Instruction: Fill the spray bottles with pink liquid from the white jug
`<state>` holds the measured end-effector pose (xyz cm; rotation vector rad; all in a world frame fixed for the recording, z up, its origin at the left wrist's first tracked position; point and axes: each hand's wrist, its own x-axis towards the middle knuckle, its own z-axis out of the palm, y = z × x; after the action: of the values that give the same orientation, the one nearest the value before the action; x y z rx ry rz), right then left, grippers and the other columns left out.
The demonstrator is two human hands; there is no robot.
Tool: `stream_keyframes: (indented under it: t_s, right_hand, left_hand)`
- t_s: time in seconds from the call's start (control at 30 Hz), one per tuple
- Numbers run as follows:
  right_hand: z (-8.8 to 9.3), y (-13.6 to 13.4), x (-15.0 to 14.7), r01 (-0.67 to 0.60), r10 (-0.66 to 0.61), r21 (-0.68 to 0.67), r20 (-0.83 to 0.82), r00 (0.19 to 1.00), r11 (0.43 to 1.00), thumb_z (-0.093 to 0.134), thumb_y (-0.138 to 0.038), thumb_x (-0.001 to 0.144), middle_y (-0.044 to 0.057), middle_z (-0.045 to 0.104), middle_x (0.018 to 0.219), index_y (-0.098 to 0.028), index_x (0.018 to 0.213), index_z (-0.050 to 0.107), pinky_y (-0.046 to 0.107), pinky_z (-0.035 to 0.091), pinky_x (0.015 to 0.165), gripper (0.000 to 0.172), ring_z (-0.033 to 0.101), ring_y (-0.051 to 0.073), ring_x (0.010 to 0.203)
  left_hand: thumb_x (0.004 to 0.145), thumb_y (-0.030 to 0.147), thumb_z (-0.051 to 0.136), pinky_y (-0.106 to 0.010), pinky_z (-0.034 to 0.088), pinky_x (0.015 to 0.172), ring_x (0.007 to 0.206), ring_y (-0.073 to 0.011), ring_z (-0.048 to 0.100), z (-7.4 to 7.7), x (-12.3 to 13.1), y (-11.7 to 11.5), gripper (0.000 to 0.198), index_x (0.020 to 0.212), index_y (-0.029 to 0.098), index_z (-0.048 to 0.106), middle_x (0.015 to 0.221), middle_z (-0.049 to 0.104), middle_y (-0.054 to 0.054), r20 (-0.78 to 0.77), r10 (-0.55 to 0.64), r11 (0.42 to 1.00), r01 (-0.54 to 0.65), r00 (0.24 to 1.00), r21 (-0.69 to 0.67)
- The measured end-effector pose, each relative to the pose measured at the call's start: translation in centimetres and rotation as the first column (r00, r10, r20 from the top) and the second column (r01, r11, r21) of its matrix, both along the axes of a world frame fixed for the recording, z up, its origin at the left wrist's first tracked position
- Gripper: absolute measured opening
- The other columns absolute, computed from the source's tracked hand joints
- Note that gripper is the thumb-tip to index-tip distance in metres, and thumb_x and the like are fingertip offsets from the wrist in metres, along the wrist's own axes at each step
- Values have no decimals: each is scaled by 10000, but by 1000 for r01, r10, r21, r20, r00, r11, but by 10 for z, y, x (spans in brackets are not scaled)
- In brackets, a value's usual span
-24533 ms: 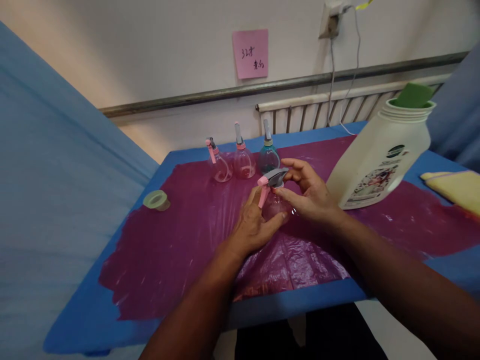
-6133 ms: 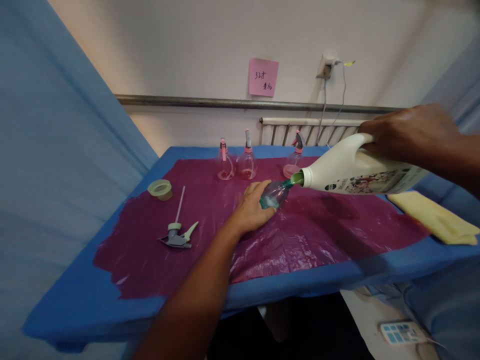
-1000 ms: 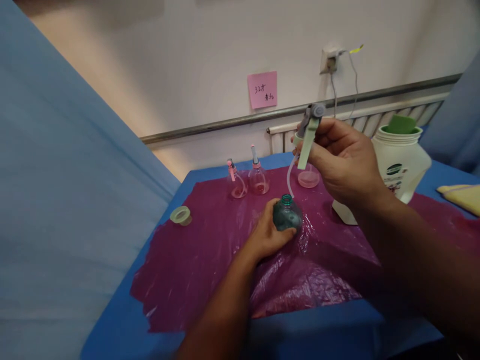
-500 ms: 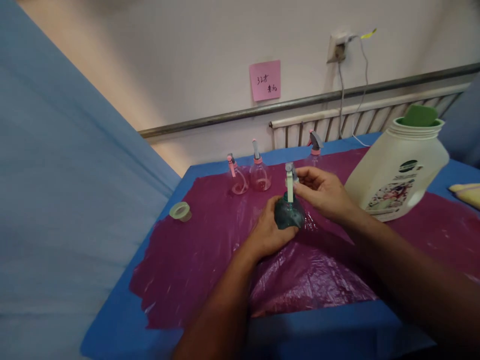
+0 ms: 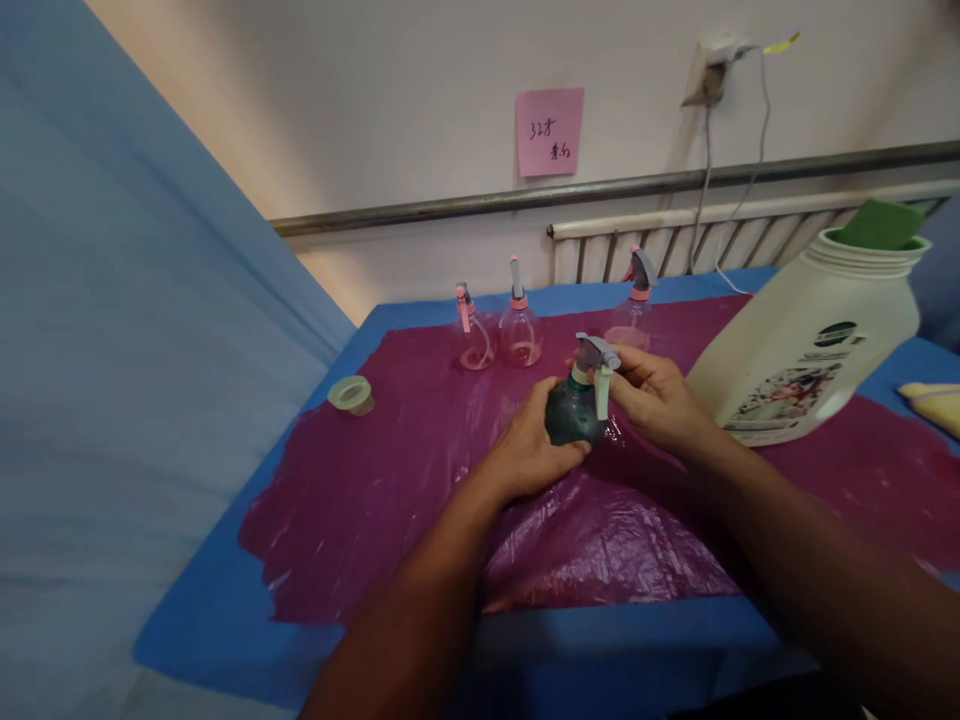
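A dark green spray bottle (image 5: 571,414) stands on the purple plastic sheet (image 5: 390,470) in front of me. My left hand (image 5: 529,445) is wrapped round the bottle's body from the left. On its neck sits a grey spray head (image 5: 596,350) with a pale green trigger, which points to the right. The fingers of my right hand (image 5: 651,395) are closed on the spray head's collar from the right; the trigger partly hides the fingertips. Behind are two clear spray bottles with pink collars, the nearer one (image 5: 478,350) and its neighbour (image 5: 520,340), each with a little liquid.
Another pink-collared spray bottle (image 5: 631,315) stands behind my right hand. A large cream jug (image 5: 795,370) with a green piece (image 5: 885,222) in its mouth is on the right. A small translucent cup (image 5: 350,394) sits at left. A yellow cloth (image 5: 934,405) lies far right.
The spray head has turned, so its trigger now faces right instead of toward me, and it sits lower on the neck. The camera view has shifted slightly.
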<state>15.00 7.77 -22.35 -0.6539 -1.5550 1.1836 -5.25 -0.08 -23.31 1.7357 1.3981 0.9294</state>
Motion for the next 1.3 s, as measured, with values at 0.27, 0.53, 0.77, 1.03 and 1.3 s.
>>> stream_keyframes:
  t_s: [0.27,0.53,0.77,1.03,1.3]
  right_hand:
    - [1,-1,1,-59,58,30,42,997,998,935,-600,944,40,871,1051,-286,1134,898,380,668,852,369,788,227,891]
    - [-9,-1,1,-8,4,69,63,998,998,904,-594,981,65,877,1133,-272,1211,873,429,665,979,397,811,251,1004]
    - [-27,-2,-12,147,-149,113,12,989,983,899,-542,975,42,835,1044,-266,1153,800,380,629,887,343,754,217,916]
    - [-24,-10,-23,214,-212,72,-36,977,974,903,-543,939,22,791,1011,-271,1060,694,383,632,872,364,745,207,881]
    - [-17,-9,-18,140,-133,70,-99,986,988,892,-512,959,97,795,1333,-305,1497,595,471,625,1107,649,771,262,1209]
  left_hand:
    - [844,264,874,-549,585,1181,1370,-353,712,2,1,1,814,1569,250,503,1545,685,-136,35,-36,999,35,999,38]
    - [846,286,881,-557,596,1134,1305,-352,720,-1,1,2,792,1550,263,519,1481,701,-117,-1,-16,998,16,1000,65]
    - [846,262,855,-578,593,1170,1345,-367,711,-5,3,3,740,1522,262,552,1438,713,-111,28,-15,997,13,999,80]
    - [893,318,892,-614,482,1354,1556,-375,598,-7,6,6,844,1647,309,514,1643,616,-107,41,-22,968,11,999,250]
    - [933,308,881,-555,566,1265,1443,-336,686,-18,3,10,736,1609,312,591,1583,676,-95,115,-33,973,6,993,231]
